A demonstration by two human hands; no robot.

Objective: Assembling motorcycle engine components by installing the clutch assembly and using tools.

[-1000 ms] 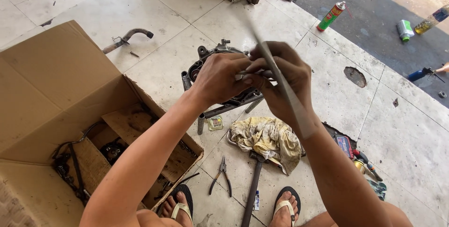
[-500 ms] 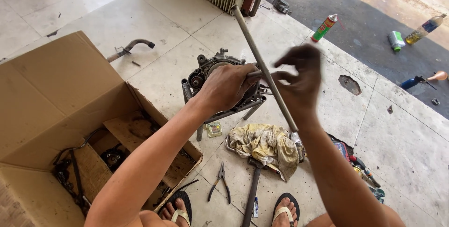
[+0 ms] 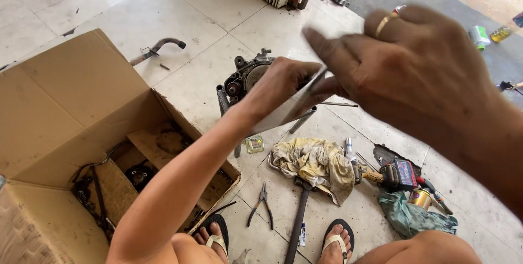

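Two hands (image 3: 283, 81), one engine (image 3: 245, 76), one box (image 3: 71, 111)

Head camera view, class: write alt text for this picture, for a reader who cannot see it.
A person's left hand rests on a dark engine part on a tiled floor, while the right hand, blurred and close to the camera, meets a thin metal rod. An open cardboard box, a rag, pliers and a hammer lie nearby.

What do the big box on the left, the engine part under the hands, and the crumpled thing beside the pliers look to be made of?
The box looks like brown corrugated cardboard, matte, with creased flaps. The engine part seems cast metal, dull grey and grimy, with bolts and round housings. The crumpled rag appears to be soft cloth, yellowish-white and stained, lying in folds beside the pliers.
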